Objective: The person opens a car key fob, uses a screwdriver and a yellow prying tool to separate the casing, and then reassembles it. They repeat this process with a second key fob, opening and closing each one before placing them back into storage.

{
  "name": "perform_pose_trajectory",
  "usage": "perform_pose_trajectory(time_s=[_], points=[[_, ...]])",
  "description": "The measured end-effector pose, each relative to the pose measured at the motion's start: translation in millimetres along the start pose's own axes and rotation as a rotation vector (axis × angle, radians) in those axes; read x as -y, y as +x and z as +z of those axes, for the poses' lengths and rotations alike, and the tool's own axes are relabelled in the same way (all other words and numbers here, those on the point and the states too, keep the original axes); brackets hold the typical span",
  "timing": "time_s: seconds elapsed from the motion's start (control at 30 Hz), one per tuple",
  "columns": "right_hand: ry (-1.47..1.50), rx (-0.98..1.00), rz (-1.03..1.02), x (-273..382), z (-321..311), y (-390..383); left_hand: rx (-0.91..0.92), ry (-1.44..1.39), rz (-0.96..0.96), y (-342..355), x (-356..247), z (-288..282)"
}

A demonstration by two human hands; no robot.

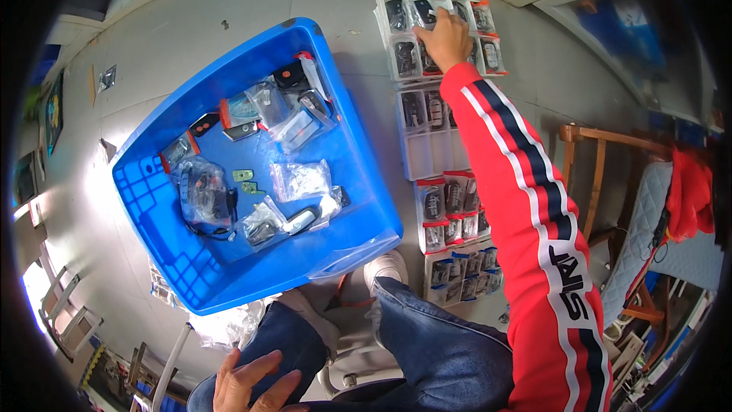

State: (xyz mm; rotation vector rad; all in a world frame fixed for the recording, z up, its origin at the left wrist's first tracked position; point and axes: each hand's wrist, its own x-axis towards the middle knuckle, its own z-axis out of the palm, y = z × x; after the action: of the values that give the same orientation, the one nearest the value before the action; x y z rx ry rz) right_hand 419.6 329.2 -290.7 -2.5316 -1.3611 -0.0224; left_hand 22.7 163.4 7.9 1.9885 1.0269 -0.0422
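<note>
My right hand reaches over the far white compartment tray, thumb and forefinger apart with nothing visible between them. The other fingers are partly hidden. A black key fob lies in a compartment beside the fingertips. Around it, more compartments hold dark key fobs, some in clear bags with red edges, such as the bagged fob at the right. Close to my left thigh, my left hand has its fingers spread and holds nothing. A large blue bin stands in front of me.
Inside the bin lie bagged fobs, a clear bag of parts and green circuit boards. Nearer trays include a partly filled one and one with blue-edged bags. A wooden chair stands at right.
</note>
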Motion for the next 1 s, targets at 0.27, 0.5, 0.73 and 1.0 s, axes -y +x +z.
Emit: perform_pose_trajectory(time_s=[0.27, 0.5, 0.73, 1.0], points=[[0.226, 0.2, 0.327, -8, 4, 27, 0.009, -0.016, 0.005, -5, -1, -2], [0.866, 0.451, 0.543, -20, -17, 19, 0.001, 0.005, 0.028, -11, -6, -4], [1.427, 0.429, 0.279, -12, -56, 15, -0.021, 0.029, 0.052, -15, -10, -4], [0.688, -0.2, -0.028, -9, 3, 30, -0.006, 0.066, -0.002, -11, -5, -1]])
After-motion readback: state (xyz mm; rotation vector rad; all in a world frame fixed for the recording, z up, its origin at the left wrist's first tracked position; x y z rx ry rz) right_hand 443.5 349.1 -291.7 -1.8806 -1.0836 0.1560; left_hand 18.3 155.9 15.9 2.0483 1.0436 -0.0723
